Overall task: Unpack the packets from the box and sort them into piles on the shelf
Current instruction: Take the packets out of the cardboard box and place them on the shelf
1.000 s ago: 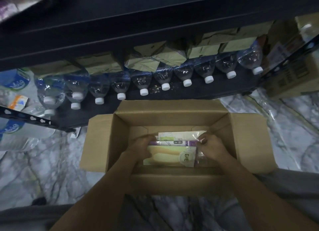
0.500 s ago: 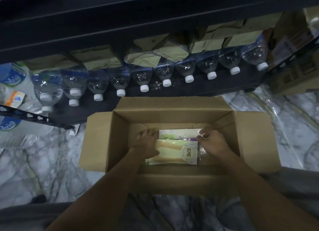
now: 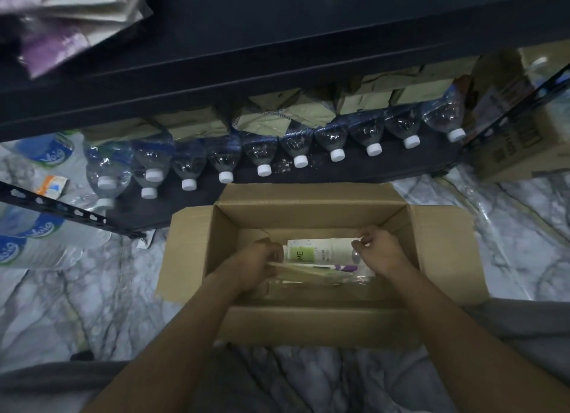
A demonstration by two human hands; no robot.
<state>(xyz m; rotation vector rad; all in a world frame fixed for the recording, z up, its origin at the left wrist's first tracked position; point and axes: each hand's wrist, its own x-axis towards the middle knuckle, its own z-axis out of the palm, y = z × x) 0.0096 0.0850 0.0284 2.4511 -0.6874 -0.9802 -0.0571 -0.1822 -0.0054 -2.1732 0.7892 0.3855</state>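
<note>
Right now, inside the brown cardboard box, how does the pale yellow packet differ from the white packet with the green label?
The pale yellow packet is tilted up, nearly edge-on; the white packet with the green label lies flat, face up. The left hand grips the yellow packet's end; the white packet is not lifted. The yellow packet sits nearer the person, the white packet behind it. Both are inside the brown cardboard box.

Open brown cardboard box (image 3: pixel 308 326), flaps spread; pale green-and-white packets (image 3: pixel 311 252) lie flat inside, toward twelve o'clock.
</note>
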